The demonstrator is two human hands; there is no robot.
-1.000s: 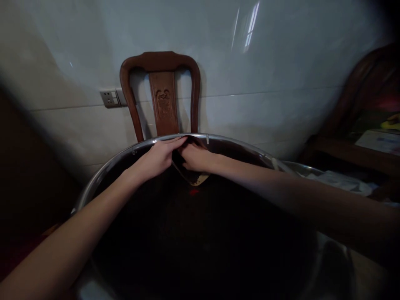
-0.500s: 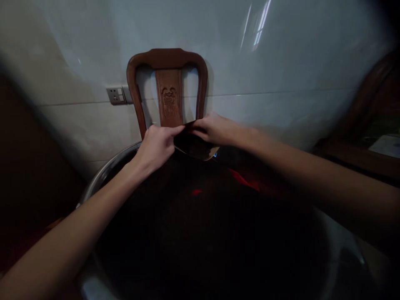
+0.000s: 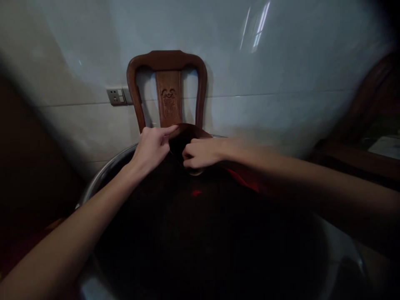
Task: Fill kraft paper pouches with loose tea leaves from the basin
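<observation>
Here's the dark pouch (image 3: pixel 194 128), mouth open, at the table's (image 3: pixel 200 237) far side; it looks light, thin-walled, likely to buckle, so the rim seems the place to grip. Left hand (image 3: pixel 151 145) pinches that rim; right hand (image 3: pixel 204 152) curls at the mouth, whether grasping anything I can't tell. Beyond, a carved chair (image 3: pixel 168 93).

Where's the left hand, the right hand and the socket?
Left hand (image 3: pixel 151 144): head view, on the back of the hand.
Right hand (image 3: pixel 204 151): head view, on the back of the hand.
Socket (image 3: pixel 116 96): head view, on the middle of its plate.
</observation>
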